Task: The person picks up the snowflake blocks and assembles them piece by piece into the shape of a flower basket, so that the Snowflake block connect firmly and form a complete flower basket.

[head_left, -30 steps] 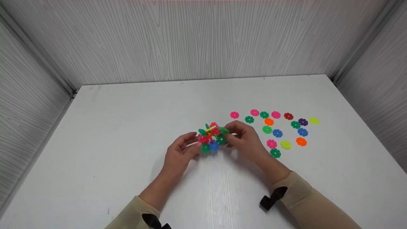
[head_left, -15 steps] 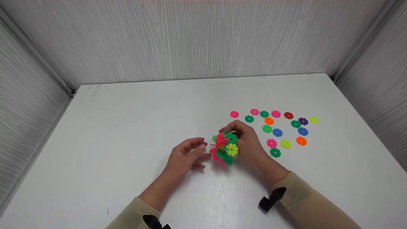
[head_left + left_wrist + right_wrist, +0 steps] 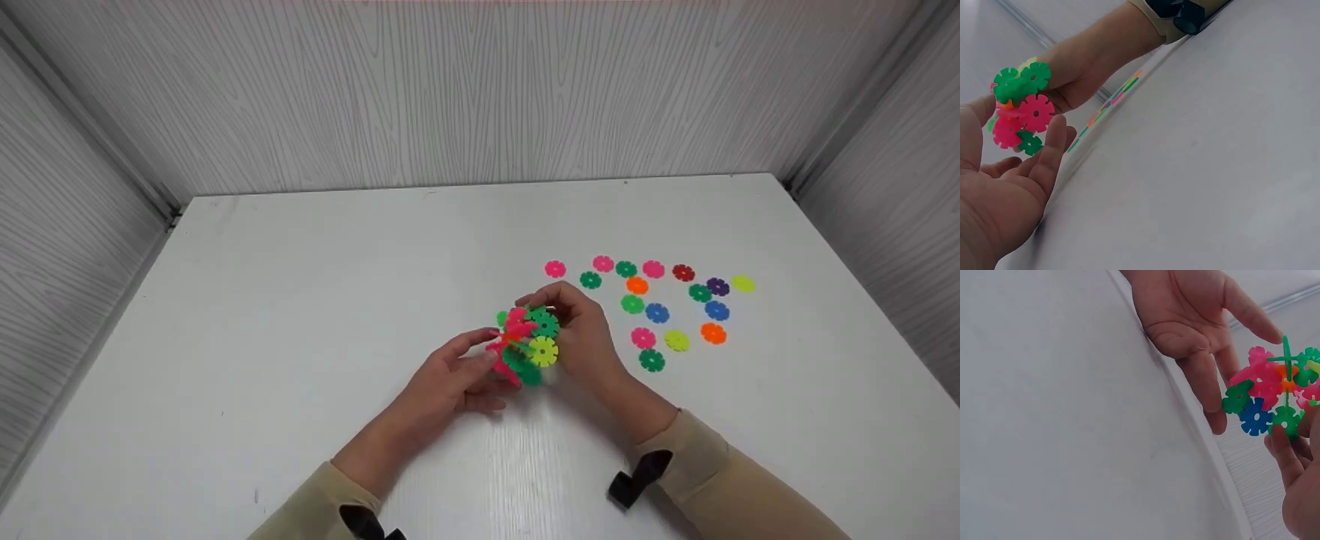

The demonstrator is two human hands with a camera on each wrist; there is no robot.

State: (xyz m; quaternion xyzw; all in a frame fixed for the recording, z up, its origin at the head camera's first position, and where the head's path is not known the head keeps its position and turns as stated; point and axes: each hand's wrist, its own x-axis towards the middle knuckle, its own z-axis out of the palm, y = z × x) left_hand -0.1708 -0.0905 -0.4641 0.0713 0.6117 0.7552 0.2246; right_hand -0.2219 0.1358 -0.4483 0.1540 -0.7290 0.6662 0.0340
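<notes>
A cluster of interlocking plastic flower discs (image 3: 544, 351) is held above the table between both hands. Pink, green, yellow, orange and blue notched discs are slotted together at various angles, as the right wrist view shows a blue disc (image 3: 1256, 417) low on it. My right hand (image 3: 586, 337) grips its right side, fingertips partly hidden behind the discs. From the left, my left hand (image 3: 450, 379) pinches the pink discs (image 3: 1036, 113) with thumb and index finger, while its other fingers spread loosely below.
Loose notched discs in several colours lie scattered flat right of the hands, among them an orange disc (image 3: 713, 333), a purple disc (image 3: 718, 286) and a dark red disc (image 3: 683, 272). Pale wood-grain panels (image 3: 480, 90) wall in the white table (image 3: 300, 300).
The cluster was turned in the right hand, bringing a yellow disc to the front, after the left hand let go. Now the left hand has come back in and holds its left side.
</notes>
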